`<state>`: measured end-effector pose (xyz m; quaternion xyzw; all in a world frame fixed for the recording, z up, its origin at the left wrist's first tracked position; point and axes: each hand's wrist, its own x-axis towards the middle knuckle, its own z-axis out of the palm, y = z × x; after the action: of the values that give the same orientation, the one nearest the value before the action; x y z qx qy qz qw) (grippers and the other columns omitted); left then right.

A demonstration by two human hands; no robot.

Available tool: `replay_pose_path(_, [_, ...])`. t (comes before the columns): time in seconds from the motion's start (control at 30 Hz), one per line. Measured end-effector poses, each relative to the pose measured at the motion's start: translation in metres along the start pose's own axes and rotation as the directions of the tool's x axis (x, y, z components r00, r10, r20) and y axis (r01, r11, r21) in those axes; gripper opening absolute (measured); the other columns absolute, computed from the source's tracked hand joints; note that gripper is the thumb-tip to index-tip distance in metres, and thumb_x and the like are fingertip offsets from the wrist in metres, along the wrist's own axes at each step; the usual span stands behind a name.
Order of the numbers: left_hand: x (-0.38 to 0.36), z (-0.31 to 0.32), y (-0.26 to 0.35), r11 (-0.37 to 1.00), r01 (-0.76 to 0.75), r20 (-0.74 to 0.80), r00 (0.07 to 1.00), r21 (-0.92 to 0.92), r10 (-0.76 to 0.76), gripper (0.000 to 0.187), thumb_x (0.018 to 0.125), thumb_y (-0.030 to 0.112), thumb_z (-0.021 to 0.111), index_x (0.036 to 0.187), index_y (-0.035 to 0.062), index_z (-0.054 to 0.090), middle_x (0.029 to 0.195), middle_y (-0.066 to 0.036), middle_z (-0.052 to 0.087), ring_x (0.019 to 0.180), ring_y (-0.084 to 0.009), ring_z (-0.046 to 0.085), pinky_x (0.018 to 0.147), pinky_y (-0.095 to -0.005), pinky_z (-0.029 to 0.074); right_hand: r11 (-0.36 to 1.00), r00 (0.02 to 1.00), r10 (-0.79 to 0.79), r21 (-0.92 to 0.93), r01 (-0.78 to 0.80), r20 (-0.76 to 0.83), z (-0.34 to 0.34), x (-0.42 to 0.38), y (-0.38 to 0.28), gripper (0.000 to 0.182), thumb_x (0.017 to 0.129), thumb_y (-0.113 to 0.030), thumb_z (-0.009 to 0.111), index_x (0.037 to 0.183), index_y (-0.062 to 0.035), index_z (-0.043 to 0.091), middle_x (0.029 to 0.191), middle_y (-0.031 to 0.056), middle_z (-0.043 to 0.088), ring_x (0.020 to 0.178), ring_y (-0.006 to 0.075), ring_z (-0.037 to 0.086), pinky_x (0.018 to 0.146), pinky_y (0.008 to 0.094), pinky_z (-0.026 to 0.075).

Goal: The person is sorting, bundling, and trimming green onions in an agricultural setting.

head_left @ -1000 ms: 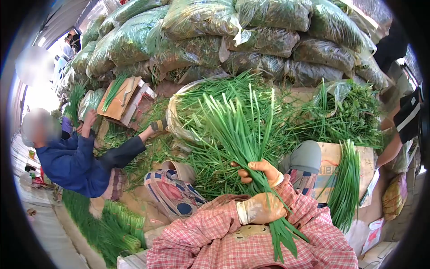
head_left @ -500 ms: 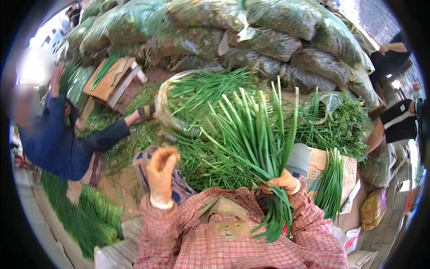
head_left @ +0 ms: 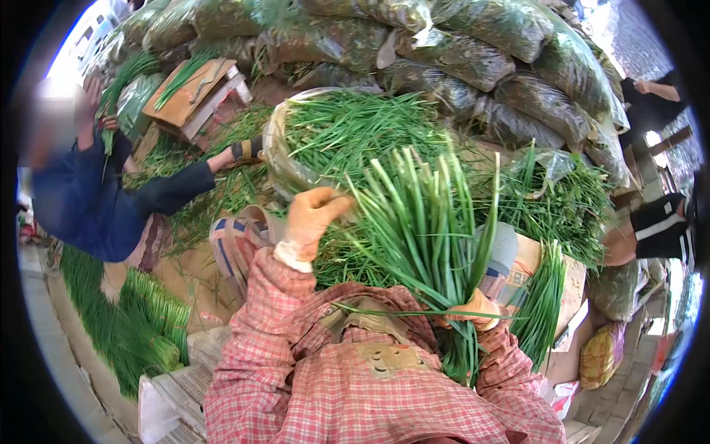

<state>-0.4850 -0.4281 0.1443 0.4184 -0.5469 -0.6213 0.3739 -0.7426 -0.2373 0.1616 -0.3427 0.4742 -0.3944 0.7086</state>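
Note:
An orange-gloved right hand, mine [head_left: 473, 309], is closed round the lower part of a fanned bunch of green stalks [head_left: 429, 222], their pale ends pointing up and away from me. My left hand [head_left: 318, 220], also in an orange glove, is raised to the left of the bunch, its fingers brought together near the pale stalk tips. Whether it pinches a stalk is too blurred to tell. One thin stalk lies sideways across my chest towards my right hand. Beyond the bunch is a plastic-lined heap of loose greens [head_left: 362, 126].
Filled plastic sacks [head_left: 458, 59] are stacked at the back. A seated co-worker in blue [head_left: 89, 200] holds greens at the left. Stalks lie on cardboard [head_left: 538, 296] at the right, and tied bunches [head_left: 148, 325] lie at lower left. More loose greens [head_left: 562, 207] are heaped at the right.
My left hand has moved right and forward, closer to the bunch. The bunch and my right hand have shifted slightly. The co-worker's raised hand now holds greens in view.

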Motion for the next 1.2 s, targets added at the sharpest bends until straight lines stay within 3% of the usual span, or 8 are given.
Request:
replay_pose_path(0.23, [0.055,-0.150,-0.009,0.809,-0.011,-0.535,0.745,0.588,0.399,0.015,0.081,0.013,0.061,0.076,-0.0017,0.062,0.065,-0.003,0.061,0.060,-0.0107,0.055,0.058,-0.0261,0.043,0.997,0.990,0.071,-0.012,-0.070,0.121,-0.024,-0.012,0.025,0.047,0.074,-0.004,0.069,0.116,-0.0036,0.049,0.083,0.0052,0.061,0.068,0.0124,0.056,0.058,0.0268,0.046])
replay_pose_path(0.33, [0.054,-0.155,0.011,0.091,0.023,-0.061,0.895,0.996,0.442,0.029,0.078,0.025,0.065,0.087,-0.0022,0.061,0.080,-0.014,0.065,0.074,-0.0214,0.063,0.065,-0.0341,0.046,0.998,0.992,0.063,-0.035,-0.059,0.106,-0.026,-0.014,0.032,0.056,0.074,-0.005,0.070,0.124,-0.0049,0.044,0.098,0.0045,0.061,0.079,0.0119,0.057,0.067,0.0268,0.048])
replay_pose_path(0.53, [0.027,0.003,0.046,0.959,-0.141,0.052,0.990,0.245,0.133,0.036,0.083,0.031,0.065,0.100,-0.0004,0.058,0.086,-0.006,0.063,0.079,-0.0125,0.058,0.072,-0.0233,0.044,0.997,0.994,0.014,-0.073,-0.006,0.104,-0.019,-0.005,0.035,0.064,0.074,-0.003,0.069,0.131,-0.0070,0.039,0.117,0.0033,0.055,0.100,0.0120,0.053,0.081,0.0278,0.046])
replay_pose_path(0.67, [-0.027,-0.025,0.004,0.992,-0.010,-0.201,0.979,0.128,0.036,0.028,0.087,0.028,0.060,0.095,0.0008,0.059,0.081,-0.005,0.062,0.076,-0.0102,0.057,0.068,-0.0218,0.044,0.999,0.992,0.043,-0.001,-0.043,0.122,-0.018,-0.009,0.019,0.058,0.075,-0.003,0.069,0.128,-0.0060,0.044,0.122,0.0054,0.053,0.102,0.0134,0.053,0.081,0.0287,0.046])
replay_pose_path(0.8, [-0.089,-0.051,-0.091,0.762,0.387,0.237,0.922,-0.520,-0.307,0.034,0.089,0.031,0.052,0.101,-0.0001,0.057,0.088,-0.014,0.062,0.085,-0.0231,0.060,0.081,-0.0329,0.048,0.997,0.998,-0.031,-0.072,0.036,0.062,-0.025,-0.009,0.030,0.050,0.074,-0.004,0.070,0.119,-0.0025,0.050,0.098,0.0063,0.063,0.077,0.0137,0.059,0.061,0.0279,0.048])
replay_pose_path(0.93, [-0.068,-0.004,-0.098,0.814,0.095,0.026,0.995,-0.573,-0.098,0.046,0.090,0.030,0.051,0.123,-0.0009,0.044,0.118,-0.015,0.054,0.108,-0.0258,0.053,0.091,-0.0377,0.044,0.996,0.997,0.039,-0.077,-0.034,0.059,-0.012,0.000,0.014,0.056,0.073,-0.004,0.071,0.123,-0.0050,0.046,0.099,0.0073,0.062,0.084,0.0157,0.060,0.068,0.0285,0.049])
replay_pose_path(1.07, [-0.026,0.001,0.017,0.958,-0.276,-0.301,0.910,0.075,0.286,0.042,0.091,0.029,0.051,0.119,-0.0022,0.048,0.116,-0.011,0.055,0.107,-0.0198,0.052,0.092,-0.0333,0.040,0.984,0.975,-0.165,-0.041,0.173,0.146,0.000,0.015,0.029,0.065,0.076,0.003,0.064,0.133,-0.0089,0.036,0.126,0.0077,0.049,0.118,0.0181,0.045,0.098,0.0315,0.036])
replay_pose_path(1.2, [0.001,0.006,0.081,0.928,-0.348,0.012,0.937,0.137,0.350,0.037,0.087,0.030,0.058,0.109,0.0004,0.057,0.101,-0.007,0.060,0.095,-0.0152,0.055,0.086,-0.0294,0.042,0.992,0.980,-0.123,0.058,0.116,0.155,0.005,0.016,0.041,0.071,0.076,0.006,0.063,0.137,-0.0069,0.029,0.129,0.0080,0.047,0.120,0.0199,0.044,0.102,0.0325,0.031])
